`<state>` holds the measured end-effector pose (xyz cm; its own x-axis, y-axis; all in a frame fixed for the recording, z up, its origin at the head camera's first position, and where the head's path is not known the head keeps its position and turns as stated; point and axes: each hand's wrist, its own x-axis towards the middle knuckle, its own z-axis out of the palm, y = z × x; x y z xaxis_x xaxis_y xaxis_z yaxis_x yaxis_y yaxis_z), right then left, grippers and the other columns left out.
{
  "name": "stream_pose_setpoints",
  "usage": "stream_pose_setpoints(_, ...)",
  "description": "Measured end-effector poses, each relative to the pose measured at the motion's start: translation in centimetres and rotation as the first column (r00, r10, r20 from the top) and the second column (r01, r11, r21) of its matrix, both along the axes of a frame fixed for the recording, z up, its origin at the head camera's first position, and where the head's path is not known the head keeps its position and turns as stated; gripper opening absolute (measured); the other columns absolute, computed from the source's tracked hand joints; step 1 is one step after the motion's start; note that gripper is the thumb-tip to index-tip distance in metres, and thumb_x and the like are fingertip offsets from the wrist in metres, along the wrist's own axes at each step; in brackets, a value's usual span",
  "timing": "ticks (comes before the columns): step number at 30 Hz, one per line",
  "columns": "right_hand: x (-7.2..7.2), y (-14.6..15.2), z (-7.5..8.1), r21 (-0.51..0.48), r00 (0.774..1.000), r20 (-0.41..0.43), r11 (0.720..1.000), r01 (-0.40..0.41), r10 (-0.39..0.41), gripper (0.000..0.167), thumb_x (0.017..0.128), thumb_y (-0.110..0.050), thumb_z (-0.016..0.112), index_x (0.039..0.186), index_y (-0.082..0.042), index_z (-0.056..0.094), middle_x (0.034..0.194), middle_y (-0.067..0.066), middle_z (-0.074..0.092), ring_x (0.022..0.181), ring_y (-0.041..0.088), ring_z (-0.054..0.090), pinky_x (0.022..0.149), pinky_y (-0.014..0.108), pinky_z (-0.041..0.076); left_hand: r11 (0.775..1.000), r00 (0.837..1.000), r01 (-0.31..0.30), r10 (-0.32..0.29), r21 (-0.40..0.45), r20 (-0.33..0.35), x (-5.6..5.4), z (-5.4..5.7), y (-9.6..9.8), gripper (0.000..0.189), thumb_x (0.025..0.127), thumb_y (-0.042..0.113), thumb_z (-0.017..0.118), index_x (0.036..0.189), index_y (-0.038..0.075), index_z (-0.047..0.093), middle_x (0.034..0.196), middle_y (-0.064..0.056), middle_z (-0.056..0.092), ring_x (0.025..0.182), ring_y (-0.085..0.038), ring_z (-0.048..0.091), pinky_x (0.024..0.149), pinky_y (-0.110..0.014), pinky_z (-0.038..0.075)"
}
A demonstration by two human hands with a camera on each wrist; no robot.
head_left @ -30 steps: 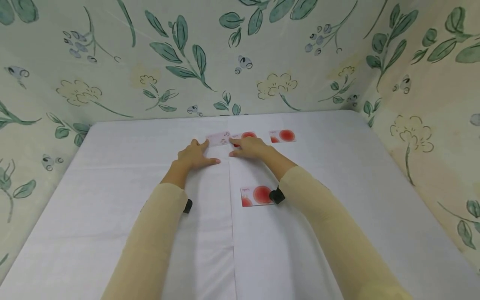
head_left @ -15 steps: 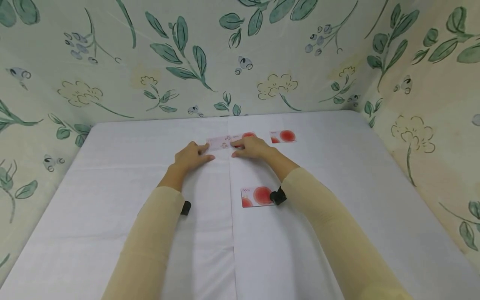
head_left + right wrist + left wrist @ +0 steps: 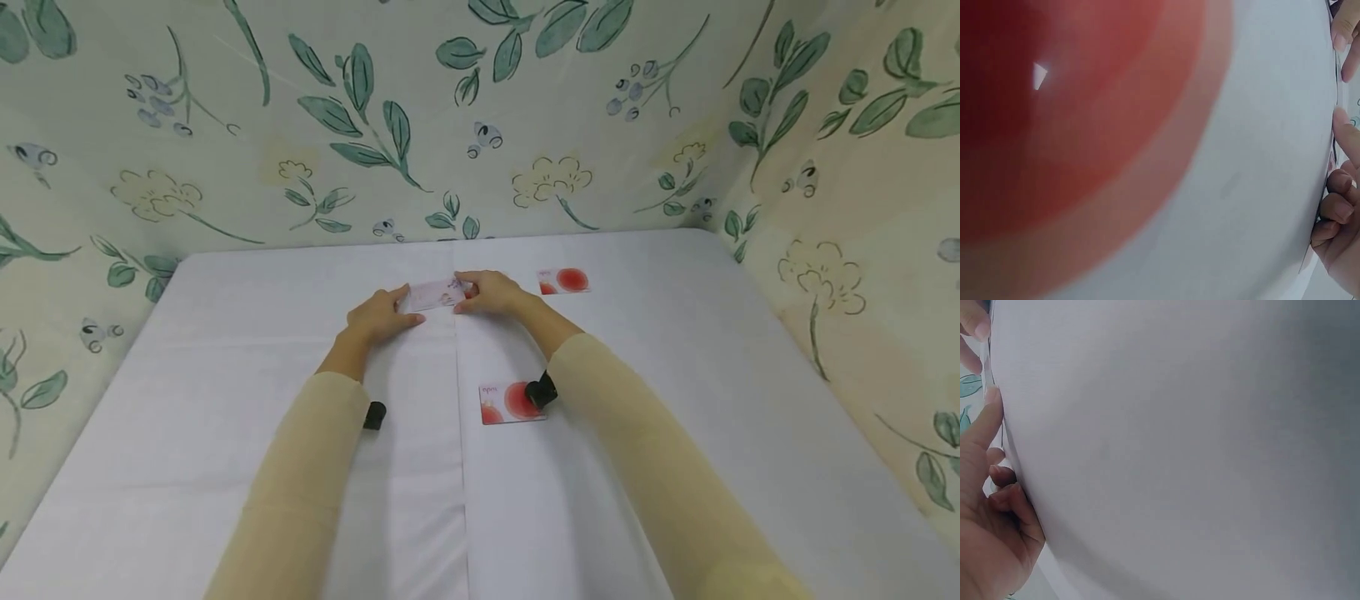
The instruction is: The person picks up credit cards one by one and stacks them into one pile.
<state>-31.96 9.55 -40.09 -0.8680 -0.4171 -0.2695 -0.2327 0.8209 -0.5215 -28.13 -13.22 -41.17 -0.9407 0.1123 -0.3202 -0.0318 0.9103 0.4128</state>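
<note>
A pale pink card [image 3: 433,295] with a faint floral print lies near the far edge of the white-covered table, in the head view. My left hand [image 3: 375,318] is at its left end: the index fingertip touches the left edge, the thumb stretches out below. My right hand [image 3: 491,293] is at the other end, index finger at the far right corner and thumb by the near edge. Under the right hand a red-patterned card [image 3: 471,291] is mostly hidden. Both wrist views show the lower fingers of the left hand [image 3: 991,506] and right hand [image 3: 1338,206] folded in.
Another red-patterned card [image 3: 564,281] lies to the right of the hands. Closer to me, a larger-looking red and white card [image 3: 498,403] sits partly behind the right wrist camera [image 3: 542,389]. A fabric crease [image 3: 462,467] runs down the white tablecloth. Leaf-patterned walls [image 3: 360,125] stand behind the table.
The pale pink card has shifted slightly toward me. My right index finger has gone from beside its right edge to the far corner, and the left thumb has drawn back a little.
</note>
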Motion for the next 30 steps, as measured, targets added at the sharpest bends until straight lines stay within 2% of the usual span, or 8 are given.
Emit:
stream_pose_setpoints(2,-0.1,-0.2,-0.1,0.026,1.000,-0.007,1.000,0.015,-0.015,0.078,0.082,-0.047,0.070,0.147,-0.024,0.035,0.125,0.011,0.055,0.108,0.021,0.047,0.091,0.036,0.038,1.000,1.000,-0.003,0.003,-0.012,0.000,-0.1,-0.1,0.1,0.078,0.087,0.054,0.057,0.151,0.022,0.024,0.146,-0.016,0.039,0.136,-0.036,0.033,0.102,-0.057,0.027)
stream_pose_setpoints(4,-0.2,-0.4,-0.2,0.051,1.000,-0.014,0.999,0.019,-0.018,0.076,0.082,-0.048,0.068,0.147,-0.024,0.036,0.141,0.009,0.047,0.121,0.021,0.044,0.101,0.039,0.035,1.000,1.000,-0.006,0.005,-0.027,-0.004,-0.1,-0.1,0.3,0.075,0.089,0.053,0.054,0.151,0.022,0.025,0.148,-0.017,0.036,0.137,-0.037,0.031,0.102,-0.057,0.028)
stream_pose_setpoints(8,-0.4,-0.4,-0.3,0.075,1.000,-0.014,0.997,0.015,-0.014,0.071,0.084,-0.049,0.066,0.145,-0.025,0.039,0.146,0.006,0.042,0.130,0.022,0.039,0.106,0.044,0.032,0.999,1.000,-0.003,0.003,-0.051,-0.011,-0.3,-0.3,0.5,0.070,0.092,0.052,0.049,0.150,0.023,0.025,0.148,-0.018,0.035,0.137,-0.037,0.031,0.102,-0.057,0.029)
stream_pose_setpoints(16,-0.4,-0.5,-0.4,0.058,0.999,-0.046,0.998,0.015,-0.013,0.061,0.085,-0.044,0.066,0.140,-0.023,0.047,0.123,0.006,0.054,0.109,0.022,0.045,0.095,0.040,0.037,1.000,0.999,0.002,-0.002,-0.024,-0.033,-0.2,-0.3,0.2,0.066,0.093,0.050,0.049,0.150,0.024,0.028,0.148,-0.014,0.037,0.138,-0.036,0.030,0.103,-0.057,0.028)
stream_pose_setpoints(20,-0.3,-0.6,-0.2,0.040,0.997,-0.073,0.999,-0.001,0.004,0.060,0.085,-0.039,0.069,0.137,-0.016,0.050,0.099,0.006,0.055,0.097,0.021,0.048,0.084,0.035,0.037,1.000,1.000,0.025,-0.025,-0.006,-0.018,-0.1,0.0,0.1,0.068,0.093,0.048,0.052,0.150,0.023,0.026,0.139,-0.014,0.046,0.134,-0.034,0.036,0.102,-0.056,0.029)
stream_pose_setpoints(23,-0.1,-0.8,0.1,0.052,0.993,-0.110,0.998,-0.028,0.034,0.060,0.085,-0.037,0.070,0.135,-0.010,0.050,0.084,0.004,0.051,0.086,0.019,0.049,0.077,0.031,0.036,0.999,0.999,0.052,-0.052,-0.012,-0.014,-0.1,0.2,0.0,0.070,0.093,0.047,0.053,0.151,0.022,0.024,0.127,-0.014,0.052,0.125,-0.032,0.043,0.100,-0.055,0.032)
stream_pose_setpoints(26,0.2,-1.1,0.4,0.080,0.988,-0.137,0.995,-0.066,0.076,0.063,0.086,-0.037,0.069,0.137,-0.008,0.047,0.079,0.001,0.052,0.078,0.016,0.049,0.073,0.029,0.037,0.998,0.998,0.062,-0.062,-0.020,-0.028,0.0,0.3,-0.1,0.074,0.092,0.049,0.054,0.152,0.023,0.020,0.116,-0.012,0.053,0.112,-0.029,0.048,0.097,-0.052,0.034)
stream_pose_setpoints(30,0.6,-1.3,0.7,0.131,0.979,-0.159,0.985,-0.108,0.128,0.067,0.088,-0.038,0.066,0.141,-0.007,0.041,0.075,0.001,0.054,0.071,0.015,0.049,0.069,0.029,0.039,0.995,0.992,0.091,-0.094,-0.037,-0.085,0.0,0.0,-0.3,0.075,0.092,0.050,0.054,0.152,0.021,0.019,0.104,-0.009,0.050,0.094,-0.024,0.049,0.085,-0.044,0.038)
